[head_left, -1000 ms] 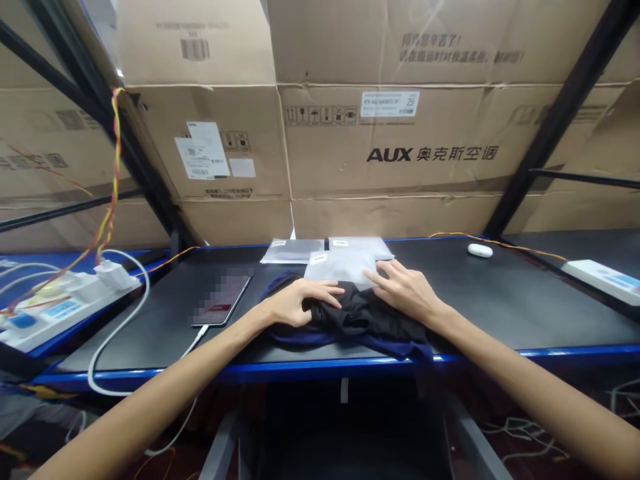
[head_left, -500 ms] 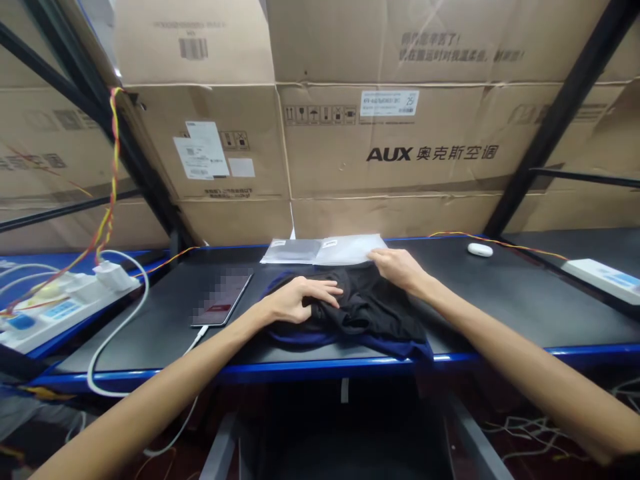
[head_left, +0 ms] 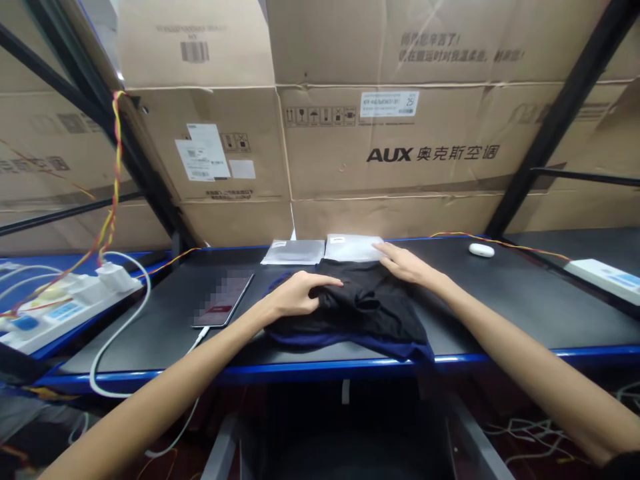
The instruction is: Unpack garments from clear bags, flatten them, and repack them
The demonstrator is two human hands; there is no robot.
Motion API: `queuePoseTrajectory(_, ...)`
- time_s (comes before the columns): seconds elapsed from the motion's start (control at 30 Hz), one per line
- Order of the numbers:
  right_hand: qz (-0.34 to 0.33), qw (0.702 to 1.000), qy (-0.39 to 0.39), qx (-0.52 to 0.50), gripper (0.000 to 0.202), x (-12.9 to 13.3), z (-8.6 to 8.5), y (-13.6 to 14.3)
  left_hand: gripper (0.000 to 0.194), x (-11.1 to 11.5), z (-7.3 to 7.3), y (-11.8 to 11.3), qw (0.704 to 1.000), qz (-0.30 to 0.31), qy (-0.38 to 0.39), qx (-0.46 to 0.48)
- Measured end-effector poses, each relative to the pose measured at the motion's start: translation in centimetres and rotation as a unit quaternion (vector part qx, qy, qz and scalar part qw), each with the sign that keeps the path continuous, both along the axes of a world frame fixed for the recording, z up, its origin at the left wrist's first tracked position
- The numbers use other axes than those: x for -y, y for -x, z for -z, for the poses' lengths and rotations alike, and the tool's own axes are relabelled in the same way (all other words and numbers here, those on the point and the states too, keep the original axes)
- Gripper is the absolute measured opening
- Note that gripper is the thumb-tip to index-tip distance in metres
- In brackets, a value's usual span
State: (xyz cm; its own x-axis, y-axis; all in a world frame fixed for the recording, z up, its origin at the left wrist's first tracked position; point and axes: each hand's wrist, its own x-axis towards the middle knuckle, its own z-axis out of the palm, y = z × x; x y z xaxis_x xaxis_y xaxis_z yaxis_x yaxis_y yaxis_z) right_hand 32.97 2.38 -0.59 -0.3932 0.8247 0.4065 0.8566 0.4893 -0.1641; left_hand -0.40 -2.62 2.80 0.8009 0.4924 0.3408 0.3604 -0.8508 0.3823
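Observation:
A black garment with dark blue edging (head_left: 370,313) lies rumpled at the table's front edge. On its left part rests my left hand (head_left: 297,293), the index finger stretched over the cloth and the thumb apart below it; the other fingers are mostly hidden. My right hand (head_left: 407,263) lies at the garment's upper right corner, fingers extended, the tips by the edge of a white translucent packet (head_left: 354,248). Left of that packet is a second clear packet with dark contents (head_left: 295,252). Both lie flat behind the garment and carry small labels.
A phone (head_left: 223,300) with a white charging cable lies left on the black table (head_left: 520,300). A white earbud case (head_left: 481,250) sits at right. Power strips (head_left: 75,300) stand at far left and right. Cardboard sheets (head_left: 390,180) and black frame bars close off the back.
My right hand has shifted slightly right, away from the white packet's lower corner. The garment's back edge lies straighter, and my left hand's fingers are less spread. A gap now shows between the packets.

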Motion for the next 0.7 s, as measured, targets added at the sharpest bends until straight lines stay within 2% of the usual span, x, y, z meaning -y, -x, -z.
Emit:
queuePoseTrajectory(0.1, -0.017, 0.999, -0.015, -0.026, 0.045, 0.8, -0.3, 0.0, 0.046, 0.5, -0.6, -1.5, 0.991, -0.105, -0.075, -0.028)
queuePoseTrajectory(0.17, -0.026, 0.999, -0.026, -0.034, 0.044, 1.6, -0.4, 0.0, 0.044, 1.1, -0.7, -3.1, 0.972, -0.178, -0.145, -0.057)
queuePoseTrajectory(0.27, -0.035, 0.998, -0.031, -0.041, 0.041, 2.8, -0.6, 0.0, 0.042, 2.1, -0.4, -5.6, 0.946, -0.209, -0.217, -0.119)
queuePoseTrajectory(0.33, -0.046, 0.998, -0.018, -0.041, 0.038, 3.6, -0.7, 0.0, 0.041, 2.5, -0.2, -6.7, 0.944, -0.180, -0.226, -0.162)
queuePoseTrajectory(0.4, -0.058, 0.998, -0.001, -0.038, 0.037, 4.4, -0.7, -0.2, 0.044, 2.7, -0.4, -6.8, 0.950, -0.124, -0.213, -0.194)
queuePoseTrajectory(0.57, -0.066, 0.997, 0.007, -0.034, 0.036, 5.8, -0.5, -1.3, 0.073, 1.7, -2.7, -3.8, 0.974, 0.022, -0.115, -0.194)
queuePoseTrajectory(0.63, -0.068, 0.997, 0.011, -0.036, 0.036, 6.4, -0.4, -1.7, 0.079, 0.9, -3.5, -2.6, 0.976, 0.059, -0.079, -0.192)
queuePoseTrajectory(0.7, -0.073, 0.997, 0.026, -0.031, 0.037, 7.0, -0.2, -2.0, 0.079, 0.2, -3.7, -1.9, 0.976, 0.070, -0.067, -0.193)
